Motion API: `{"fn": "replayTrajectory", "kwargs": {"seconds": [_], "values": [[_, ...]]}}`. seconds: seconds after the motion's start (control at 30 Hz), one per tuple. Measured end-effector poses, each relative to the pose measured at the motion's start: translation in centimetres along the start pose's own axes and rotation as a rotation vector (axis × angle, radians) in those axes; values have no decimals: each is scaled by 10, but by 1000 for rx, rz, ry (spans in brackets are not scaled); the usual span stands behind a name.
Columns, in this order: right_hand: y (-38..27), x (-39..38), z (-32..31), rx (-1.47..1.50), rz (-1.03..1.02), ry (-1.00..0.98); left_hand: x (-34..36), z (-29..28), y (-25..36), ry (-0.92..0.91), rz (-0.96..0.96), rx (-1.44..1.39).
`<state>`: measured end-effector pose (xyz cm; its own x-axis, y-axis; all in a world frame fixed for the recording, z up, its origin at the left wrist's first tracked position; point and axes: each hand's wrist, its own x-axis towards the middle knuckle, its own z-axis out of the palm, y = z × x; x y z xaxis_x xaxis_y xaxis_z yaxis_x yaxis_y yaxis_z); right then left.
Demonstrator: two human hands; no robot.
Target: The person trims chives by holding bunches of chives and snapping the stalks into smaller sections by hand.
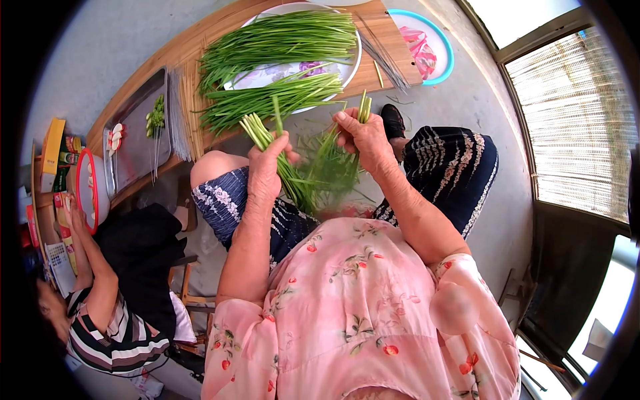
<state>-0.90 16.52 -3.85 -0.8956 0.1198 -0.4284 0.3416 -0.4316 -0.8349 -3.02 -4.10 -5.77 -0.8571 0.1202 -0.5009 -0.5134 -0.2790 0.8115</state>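
Note:
A bunch of Chinese chives [257,131], pale stem ends up, is gripped in my left hand [268,165], its leaves drooping between my knees. My right hand [367,141] is closed round a smaller bunch of chives [364,110], its thumb and finger pinched near the stem ends. Blurred green leaves hang below both hands. Just ahead, a large white plate [351,72] with a purple pattern bears two heaps of chives, a far heap [287,41] and a near heap [273,100]. The plate rests on a wooden table [143,83].
Thin skewers [189,117] lie left of the plate, metal ones [387,57] to its right. A metal tray [133,157] holds skewered food. A blue-rimmed basin [448,60] stands beyond the table. Another person in a striped top [120,340] sits at left beside a red-rimmed bowl [85,187].

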Motion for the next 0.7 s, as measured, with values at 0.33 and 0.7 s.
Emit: {"fn": "replayTrajectory", "kwargs": {"seconds": [0.33,0.7], "values": [[8,-5,18,-88,67,0,-18,28,0,-171,86,349],[18,-10,14,-215,0,-96,-15,23,0,-125,44,212]]}}
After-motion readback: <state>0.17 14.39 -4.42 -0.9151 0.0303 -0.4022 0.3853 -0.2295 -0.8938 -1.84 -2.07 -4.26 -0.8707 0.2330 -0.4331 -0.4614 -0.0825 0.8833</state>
